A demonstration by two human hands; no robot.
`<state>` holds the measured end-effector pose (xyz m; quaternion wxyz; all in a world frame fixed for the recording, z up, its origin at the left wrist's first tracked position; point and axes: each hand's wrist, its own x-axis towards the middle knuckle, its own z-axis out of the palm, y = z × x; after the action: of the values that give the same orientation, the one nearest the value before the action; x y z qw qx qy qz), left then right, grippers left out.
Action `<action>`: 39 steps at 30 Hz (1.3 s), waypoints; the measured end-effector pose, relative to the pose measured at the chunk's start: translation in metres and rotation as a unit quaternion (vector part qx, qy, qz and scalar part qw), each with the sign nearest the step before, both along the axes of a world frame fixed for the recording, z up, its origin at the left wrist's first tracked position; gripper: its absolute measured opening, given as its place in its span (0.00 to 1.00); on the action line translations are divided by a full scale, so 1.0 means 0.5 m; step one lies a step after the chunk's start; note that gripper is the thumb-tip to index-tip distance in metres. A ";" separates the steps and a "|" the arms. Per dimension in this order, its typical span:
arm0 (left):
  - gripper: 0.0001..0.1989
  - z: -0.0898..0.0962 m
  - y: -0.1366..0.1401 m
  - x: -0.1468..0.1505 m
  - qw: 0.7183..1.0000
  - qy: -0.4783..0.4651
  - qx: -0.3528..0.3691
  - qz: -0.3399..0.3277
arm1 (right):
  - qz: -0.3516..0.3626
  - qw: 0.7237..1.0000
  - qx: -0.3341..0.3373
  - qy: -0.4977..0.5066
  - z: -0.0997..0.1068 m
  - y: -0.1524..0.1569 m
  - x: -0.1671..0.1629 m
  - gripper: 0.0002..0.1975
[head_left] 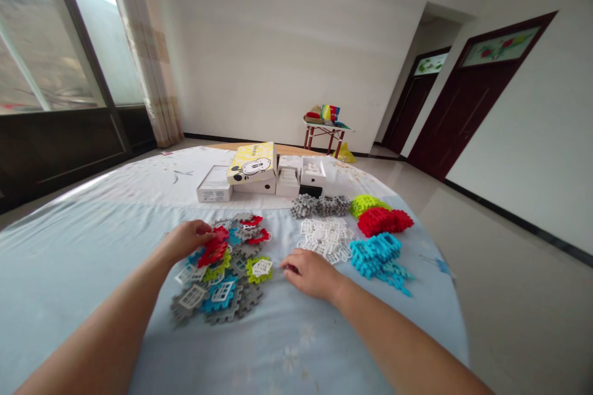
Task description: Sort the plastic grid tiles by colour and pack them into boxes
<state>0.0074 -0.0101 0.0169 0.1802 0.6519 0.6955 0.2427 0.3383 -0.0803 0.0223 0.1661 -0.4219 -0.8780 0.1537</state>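
My left hand (188,239) is closed at the upper left of a mixed pile, its thumb and fingers pinching the edge of a red interlocking building piece (214,248). Grey, blue and green toothed pieces lie beneath and around it, such as a blue piece (220,294) and a green piece (259,269), some with white window panels on them. My right hand (311,273) is just right of this pile, fingers curled inward; what they hold, if anything, is hidden. Directly behind it spreads a heap of white window panels (327,236).
Sorted heaps of grey pieces (319,205), green pieces (368,204), red pieces (384,221) and blue pieces (376,254) lie on the right. Behind them stand white boxes (214,184) and a yellow-lidded cartoon box (252,163). The round table's cloth (185,358) has some wrinkles.
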 end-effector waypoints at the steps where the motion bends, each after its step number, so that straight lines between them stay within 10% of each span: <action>1: 0.18 0.001 -0.001 0.000 1.000 -0.010 -0.002 -0.003 | 0.002 1.000 0.001 0.006 -0.003 0.000 0.002 0.12; 12: 0.17 0.083 -0.063 0.126 0.984 -0.012 0.179 0.001 | -0.019 0.997 0.016 0.078 -0.026 0.024 0.023 0.12; 22: 0.18 0.054 -0.123 0.278 0.924 0.118 0.178 -0.319 | -0.041 0.994 0.003 0.100 -0.027 0.033 0.051 0.11; 30: 0.19 0.112 -0.095 0.177 0.972 0.066 0.193 -0.115 | -0.038 0.991 0.028 0.123 -0.020 0.023 0.038 0.13; 39: 0.23 0.029 -0.032 -0.029 0.981 0.093 0.084 0.151 | 0.071 0.992 0.063 0.080 -0.031 0.018 0.022 0.27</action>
<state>-0.0074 -0.0261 0.0313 0.0205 0.5722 0.7767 0.2625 0.3491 -0.0711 0.0066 0.2509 -0.3334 -0.8975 0.1428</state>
